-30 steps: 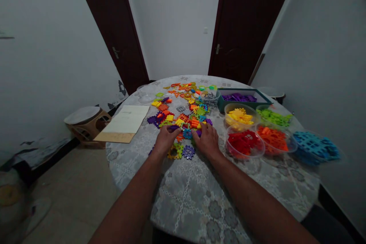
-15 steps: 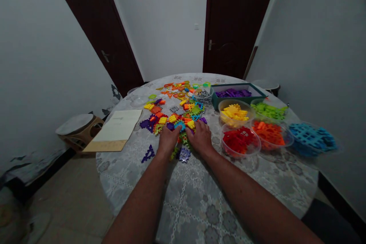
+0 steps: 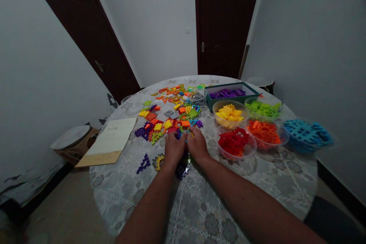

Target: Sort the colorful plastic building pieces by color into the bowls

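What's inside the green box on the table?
Purple plastic pieces lie heaped inside the green box. The top of the heap shows; what lies beneath it is covered.

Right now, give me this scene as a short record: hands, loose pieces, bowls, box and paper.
Hands: left hand and right hand close together, grip mostly hidden
Loose pieces: mixed colours on the patterned tablecloth, beyond and beside the hands
Bowls: clear, holding yellow pieces, lime pieces, red pieces, orange pieces, blue pieces, grey pieces
Box: green, holding purple pieces
Paper: pale sheet, left of the loose pieces
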The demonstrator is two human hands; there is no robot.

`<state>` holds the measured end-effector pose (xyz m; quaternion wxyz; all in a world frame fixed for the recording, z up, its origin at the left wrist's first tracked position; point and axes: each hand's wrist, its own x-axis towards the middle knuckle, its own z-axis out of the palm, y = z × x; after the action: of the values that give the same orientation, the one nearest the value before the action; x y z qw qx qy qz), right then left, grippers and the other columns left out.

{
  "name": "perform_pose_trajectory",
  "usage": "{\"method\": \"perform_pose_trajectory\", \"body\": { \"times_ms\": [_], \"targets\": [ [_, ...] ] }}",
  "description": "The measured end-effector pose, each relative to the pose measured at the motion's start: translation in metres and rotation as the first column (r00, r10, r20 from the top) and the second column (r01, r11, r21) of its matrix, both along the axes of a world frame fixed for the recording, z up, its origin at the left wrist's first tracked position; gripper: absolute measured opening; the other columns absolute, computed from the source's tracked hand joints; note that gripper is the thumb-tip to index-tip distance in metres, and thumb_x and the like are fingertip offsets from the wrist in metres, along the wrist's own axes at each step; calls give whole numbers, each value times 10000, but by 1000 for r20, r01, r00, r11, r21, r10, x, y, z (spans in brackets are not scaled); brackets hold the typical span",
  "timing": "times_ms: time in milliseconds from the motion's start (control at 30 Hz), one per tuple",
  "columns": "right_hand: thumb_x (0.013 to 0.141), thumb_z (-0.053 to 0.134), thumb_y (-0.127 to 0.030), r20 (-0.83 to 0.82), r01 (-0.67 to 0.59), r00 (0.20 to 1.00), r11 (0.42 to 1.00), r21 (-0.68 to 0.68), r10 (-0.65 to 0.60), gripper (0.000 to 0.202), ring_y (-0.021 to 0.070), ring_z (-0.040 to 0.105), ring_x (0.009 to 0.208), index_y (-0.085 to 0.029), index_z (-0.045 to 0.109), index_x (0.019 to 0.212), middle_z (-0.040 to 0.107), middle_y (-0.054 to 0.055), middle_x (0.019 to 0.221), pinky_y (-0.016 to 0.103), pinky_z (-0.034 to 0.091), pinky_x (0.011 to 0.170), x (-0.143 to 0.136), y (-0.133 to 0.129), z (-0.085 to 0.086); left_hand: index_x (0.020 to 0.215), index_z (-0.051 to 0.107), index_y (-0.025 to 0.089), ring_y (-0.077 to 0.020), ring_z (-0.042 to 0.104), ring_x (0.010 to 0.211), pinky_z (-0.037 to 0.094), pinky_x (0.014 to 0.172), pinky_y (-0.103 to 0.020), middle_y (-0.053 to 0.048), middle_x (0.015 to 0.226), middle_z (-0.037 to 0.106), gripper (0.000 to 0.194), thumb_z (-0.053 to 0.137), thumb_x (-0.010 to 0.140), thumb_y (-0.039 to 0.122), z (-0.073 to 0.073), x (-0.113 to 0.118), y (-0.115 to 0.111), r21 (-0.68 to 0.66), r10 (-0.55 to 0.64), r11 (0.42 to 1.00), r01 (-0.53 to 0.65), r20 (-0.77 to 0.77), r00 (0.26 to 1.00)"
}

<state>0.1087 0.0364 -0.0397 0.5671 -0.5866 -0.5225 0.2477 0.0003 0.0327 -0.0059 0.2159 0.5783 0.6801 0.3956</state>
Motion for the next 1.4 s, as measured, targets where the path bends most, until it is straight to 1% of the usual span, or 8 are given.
{"method": "perform_pose_trajectory", "body": {
  "times_ms": [267,400,533,733,900,1100,1300,1400],
  "targets": [
    [904,539,-364,-247,3,969,997,-75,-22,442,265,712,1223,-195,809,1210,785,92,1273,417,506,1135,4,-2,1,1197,528,171,-301,609,1215,459,1103,-457,-163,1216,619,411,690,912,418,-3,13,-9,106,50,993,-48,-9,999],
    [848,641,-403,-421,-34,907,996,-81,-3,424,273,715,1214,-206,819,1179,797,77,1249,424,494,1146,1,-5,2,1290,507,157,-316,597,1300,445,1139,-474,-205,1334,613,413,624,949,359,-4,15,-10,119,30,992,-37,58,998],
    [795,722,-458,-532,-57,847,994,-92,0,478,279,734,1145,-192,807,1183,808,82,1208,410,549,1051,-1,-5,3,1397,487,167,-333,557,1391,421,1178,-497,-217,1447,580,481,587,961,344,-6,13,-10,136,40,989,-55,111,993],
    [766,757,-477,-620,-132,783,987,-96,45,447,257,752,1015,-187,815,1100,824,69,1088,365,573,934,-5,-10,12,1170,614,204,-292,604,1229,458,1143,-484,-141,1217,639,283,500,1012,409,-8,8,-11,233,-60,972,41,75,995],
    [818,692,-487,-614,-134,785,990,-37,83,360,241,733,1002,-194,830,975,822,58,1039,346,545,944,-4,-13,17,1146,621,205,-292,630,1177,485,1082,-478,-129,1172,662,363,585,975,523,-6,10,-10,203,-106,976,82,111,988],
    [836,628,-446,-743,-108,657,992,69,123,331,235,722,1042,-205,826,947,809,52,1041,341,538,949,-4,-11,18,1102,633,213,-266,690,1000,528,973,-441,-79,1062,716,405,723,880,540,2,12,-7,126,-117,988,85,283,952],
    [989,528,-534,-664,-121,723,981,149,190,429,237,719,1102,-199,781,1078,791,72,1131,369,539,1011,-6,-26,36,1153,658,208,-252,687,1090,506,1033,-405,-83,1156,725,382,753,853,425,9,15,-12,194,-147,979,58,480,865],
    [1051,468,-553,-540,-160,801,962,221,257,453,238,700,1172,-216,723,1216,756,79,1237,394,532,1063,-8,-39,46,1188,646,204,-256,691,1112,517,1030,-401,-92,1190,726,423,768,833,400,13,20,-18,192,-151,981,32,646,749]
  ]
}}
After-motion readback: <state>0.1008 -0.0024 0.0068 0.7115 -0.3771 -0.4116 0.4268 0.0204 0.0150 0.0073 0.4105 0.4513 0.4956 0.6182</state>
